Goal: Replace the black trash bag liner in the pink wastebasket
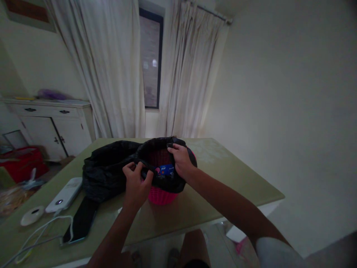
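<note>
We note a dim room with curtains and a green table under both hands. A black bag drapes over a pink basket, trailing away beyond the left hand, which pinches the rim. The right hand grips the far rim, fingers curled. Uneven pulling could tip the basket, spilling the blue packet between the hands; the phone lies just outside the left wrist.
</note>
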Available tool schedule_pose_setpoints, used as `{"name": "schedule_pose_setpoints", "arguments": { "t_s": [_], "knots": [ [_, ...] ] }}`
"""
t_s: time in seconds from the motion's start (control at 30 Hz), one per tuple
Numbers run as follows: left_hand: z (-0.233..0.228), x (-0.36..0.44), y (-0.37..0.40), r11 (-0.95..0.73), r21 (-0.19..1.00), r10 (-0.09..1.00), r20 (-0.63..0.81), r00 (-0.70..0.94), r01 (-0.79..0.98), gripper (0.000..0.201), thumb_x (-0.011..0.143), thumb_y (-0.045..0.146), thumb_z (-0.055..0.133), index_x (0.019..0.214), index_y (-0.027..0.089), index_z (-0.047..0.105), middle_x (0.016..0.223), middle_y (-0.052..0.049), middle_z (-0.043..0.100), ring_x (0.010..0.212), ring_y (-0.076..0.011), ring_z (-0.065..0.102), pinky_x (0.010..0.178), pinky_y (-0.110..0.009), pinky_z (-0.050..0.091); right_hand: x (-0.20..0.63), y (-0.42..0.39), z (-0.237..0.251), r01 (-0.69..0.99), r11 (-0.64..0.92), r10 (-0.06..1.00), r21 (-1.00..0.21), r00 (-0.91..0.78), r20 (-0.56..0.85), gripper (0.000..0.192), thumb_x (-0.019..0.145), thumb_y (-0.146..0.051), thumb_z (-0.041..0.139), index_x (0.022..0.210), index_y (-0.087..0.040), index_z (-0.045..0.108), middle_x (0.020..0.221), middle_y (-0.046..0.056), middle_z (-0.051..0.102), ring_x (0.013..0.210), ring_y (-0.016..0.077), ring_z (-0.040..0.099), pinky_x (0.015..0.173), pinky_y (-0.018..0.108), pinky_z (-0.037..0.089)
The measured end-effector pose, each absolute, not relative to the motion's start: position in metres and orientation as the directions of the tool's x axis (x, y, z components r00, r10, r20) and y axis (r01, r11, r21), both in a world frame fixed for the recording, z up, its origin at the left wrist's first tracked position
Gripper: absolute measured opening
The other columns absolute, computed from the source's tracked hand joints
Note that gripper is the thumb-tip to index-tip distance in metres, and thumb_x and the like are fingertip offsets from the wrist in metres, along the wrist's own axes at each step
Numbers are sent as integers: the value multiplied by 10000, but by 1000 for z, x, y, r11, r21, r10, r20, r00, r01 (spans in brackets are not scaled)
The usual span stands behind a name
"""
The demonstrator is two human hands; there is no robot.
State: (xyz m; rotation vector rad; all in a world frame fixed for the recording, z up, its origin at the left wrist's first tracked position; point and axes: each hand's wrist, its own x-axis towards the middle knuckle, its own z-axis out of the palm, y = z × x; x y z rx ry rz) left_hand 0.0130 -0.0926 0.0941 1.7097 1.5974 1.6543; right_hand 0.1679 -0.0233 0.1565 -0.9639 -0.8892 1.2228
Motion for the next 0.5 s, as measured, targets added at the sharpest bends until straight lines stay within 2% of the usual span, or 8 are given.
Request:
{"name": "schedule_pose_setpoints", "arguments": {
  "t_s": [0.1,0.17,0.23,0.3,0.37,0.43,0.5],
  "knots": [
    [93,20,-88,-391,808,815,527,-242,441,241,861,455,648,938,227,634,1203,-106,442,1265,-358,535,1189,-555,473,143,-29,162,-157,76,993,-985,-75,89,98,754,-134,712,839,-169,746,782,-10,709,802,175,658,853,327,550],
    [92,25,-85,-429,821,816,532,-228,377,300,901,465,631,1068,216,635,1197,-111,492,1205,-341,577,1149,-556,500,128,-36,169,22,243,952,-970,-197,234,67,787,-122,723,818,-168,761,915,28,737,957,194,683,981,343,541],
    [91,27,-83,-452,829,829,526,-188,328,338,940,470,600,1147,205,626,1170,-112,532,1140,-326,605,1094,-552,533,120,-42,182,91,427,885,-900,-244,395,53,813,-144,744,845,-173,776,1066,51,743,1090,198,675,1085,339,504],
    [89,26,-81,-444,832,855,505,-122,333,317,955,471,584,1118,205,640,1143,-109,548,1108,-319,615,1068,-551,551,124,-45,204,32,520,826,-854,-275,492,78,850,-228,753,909,-185,780,1105,45,734,1094,187,665,1079,327,505],
    [86,22,-78,-422,824,863,493,-110,379,316,946,481,595,1091,208,658,1155,-113,547,1152,-331,611,1103,-573,540,138,-45,229,-64,546,798,-835,-265,542,162,879,-340,742,960,-201,766,1018,23,720,991,173,648,968,312,533],
    [84,16,-74,-419,805,828,529,-188,419,399,916,497,634,1180,199,665,1270,-142,532,1297,-362,573,1198,-607,481,162,-41,255,-135,583,782,-801,-174,598,239,872,-424,739,991,-217,732,924,4,681,881,162,603,840,298,524],
    [85,11,-70,-432,800,771,567,-289,417,548,896,513,679,1333,187,628,1440,-182,478,1472,-385,474,1282,-605,406,192,-36,275,-163,655,748,-738,-4,664,269,846,-444,727,1002,-232,674,884,-8,633,821,153,559,761,285,491]
  ]
}}
